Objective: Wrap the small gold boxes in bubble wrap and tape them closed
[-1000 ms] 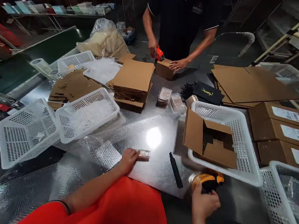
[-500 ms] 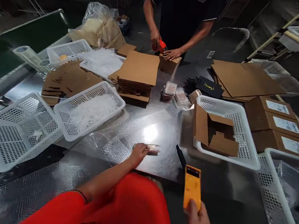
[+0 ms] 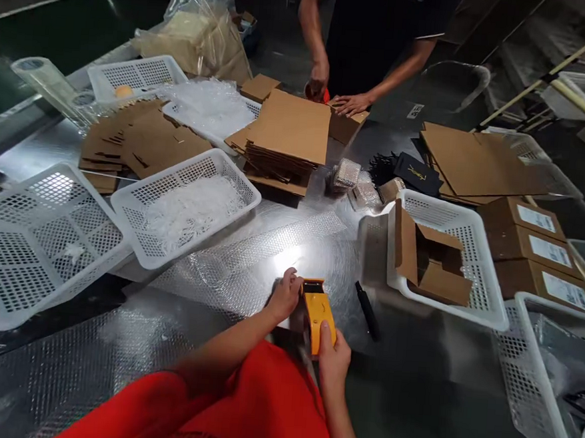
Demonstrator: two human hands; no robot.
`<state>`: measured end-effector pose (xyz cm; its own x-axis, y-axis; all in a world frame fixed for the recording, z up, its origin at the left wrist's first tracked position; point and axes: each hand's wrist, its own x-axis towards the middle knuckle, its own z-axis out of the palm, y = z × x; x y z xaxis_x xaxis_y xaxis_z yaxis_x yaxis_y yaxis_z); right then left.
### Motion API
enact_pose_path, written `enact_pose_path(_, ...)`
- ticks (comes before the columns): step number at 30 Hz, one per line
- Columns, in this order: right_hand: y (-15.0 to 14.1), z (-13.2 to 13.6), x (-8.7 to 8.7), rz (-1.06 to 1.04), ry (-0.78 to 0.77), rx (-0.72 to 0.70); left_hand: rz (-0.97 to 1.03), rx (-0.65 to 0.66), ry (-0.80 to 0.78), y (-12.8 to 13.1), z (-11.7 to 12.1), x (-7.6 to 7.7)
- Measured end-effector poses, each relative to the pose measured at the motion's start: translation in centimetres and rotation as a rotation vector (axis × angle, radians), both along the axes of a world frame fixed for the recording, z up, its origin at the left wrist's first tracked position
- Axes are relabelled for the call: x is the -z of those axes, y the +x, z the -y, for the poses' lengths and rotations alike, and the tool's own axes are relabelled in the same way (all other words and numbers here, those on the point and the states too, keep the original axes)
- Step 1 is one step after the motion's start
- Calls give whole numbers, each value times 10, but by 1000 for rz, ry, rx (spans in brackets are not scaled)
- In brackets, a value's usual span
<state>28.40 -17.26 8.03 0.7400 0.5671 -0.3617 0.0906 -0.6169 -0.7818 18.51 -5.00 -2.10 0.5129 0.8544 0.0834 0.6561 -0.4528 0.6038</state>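
My right hand (image 3: 333, 355) grips a yellow hand-held tape dispenser (image 3: 318, 314), its dark slotted end pointing away from me. Just left of that end, my left hand (image 3: 283, 300) has its fingers curled, close against the dispenser. They close round a small bubble-wrapped package, now mostly hidden by the hand and the dispenser. Under and beyond the left hand, a strip of bubble wrap (image 3: 249, 269) stretches over the metal table. A black pen-like tool (image 3: 367, 311) lies to the right of the dispenser.
White baskets (image 3: 188, 208) stand left. Behind are stacked cardboard (image 3: 293, 126), wrapped packs (image 3: 346, 174) and black pouches (image 3: 418, 172). Right, an opened carton (image 3: 432, 265) sits in a white basket (image 3: 483, 286), near labelled boxes (image 3: 545, 253). Opposite, a person's hands (image 3: 350, 104) work at a box.
My right hand has brought the tape dispenser left and forward, up to my left hand. The left hand has shifted slightly, its fingers now raised. The whole view has tilted a little.
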Motion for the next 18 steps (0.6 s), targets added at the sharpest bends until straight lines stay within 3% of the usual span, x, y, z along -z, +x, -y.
enact_pose_path(3, 0, 2, -1, -19, -51, 24, -80, 29, 32, -1, -8, -17)
enact_pose_path(7, -2, -7, -2, 10, -35, 32, -197, 220, -40, -4, -31, -31)
enact_pose_path(11, -10, -7, 2, -42, -1, 71, -254, 313, -100, -3, -51, -33)
enact_pose_path(18, -40, 32, 16, -233, 38, 110, -323, 393, -123, -1, -65, -32)
